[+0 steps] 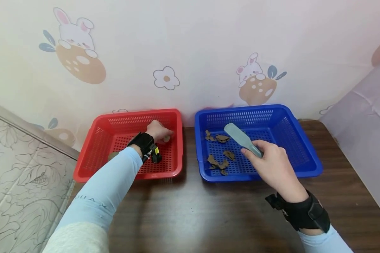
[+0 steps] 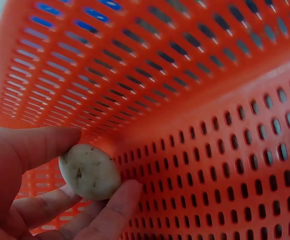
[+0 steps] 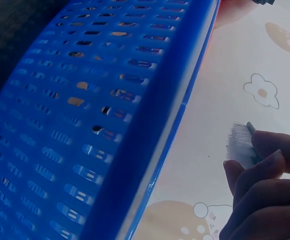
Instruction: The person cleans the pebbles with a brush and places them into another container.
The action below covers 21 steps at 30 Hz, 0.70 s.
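Note:
My left hand (image 1: pixel 157 131) is down inside the red basket (image 1: pixel 178 147), near its right wall. Between thumb and fingers it holds a pale, rounded egg (image 2: pixel 90 171) with dark specks and pits, seen closely in the left wrist view. My right hand (image 1: pixel 273 163) grips a grey-green brush (image 1: pixel 239 135) over the front of the blue basket (image 1: pixel 202 174). The brush's flat back faces up in the head view, and its white bristles (image 3: pixel 240 145) show in the right wrist view. Brown broken flakes (image 1: pixel 213 161) lie on the left side of the blue basket's floor.
A brownish thing (image 1: pixel 112 155) sits in the red basket's left part, partly hidden by my left forearm. Both baskets stand side by side on a dark wooden table (image 1: pixel 190 211), against a wall (image 1: pixel 202 45) with rabbit prints. A narrow gap separates them.

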Available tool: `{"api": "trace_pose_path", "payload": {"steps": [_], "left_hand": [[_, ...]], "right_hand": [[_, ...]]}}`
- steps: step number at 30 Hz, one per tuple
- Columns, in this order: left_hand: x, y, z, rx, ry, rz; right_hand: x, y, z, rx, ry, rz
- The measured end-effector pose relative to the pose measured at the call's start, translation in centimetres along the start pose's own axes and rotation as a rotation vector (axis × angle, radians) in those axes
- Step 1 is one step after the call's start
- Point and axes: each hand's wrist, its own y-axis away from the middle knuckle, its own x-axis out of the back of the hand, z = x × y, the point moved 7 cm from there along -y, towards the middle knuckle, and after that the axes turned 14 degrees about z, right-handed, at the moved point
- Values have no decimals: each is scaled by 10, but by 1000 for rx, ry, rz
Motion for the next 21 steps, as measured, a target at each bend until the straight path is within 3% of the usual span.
{"api": "trace_pose_path", "payload": {"steps": [5, 10, 17, 21], "left_hand": [[-3, -7, -4, -57, -190, 35], [-10, -15, -3, -104, -298, 71], [-11, -10, 0, -104, -315, 95], [1, 2, 14, -169, -285, 97]], "right_hand": [[-1, -2, 0, -7, 12, -7], [-3, -3, 0, -17, 22, -27], [2, -4, -2, -42, 3, -27], [10, -4, -6, -53, 10, -9]]}}
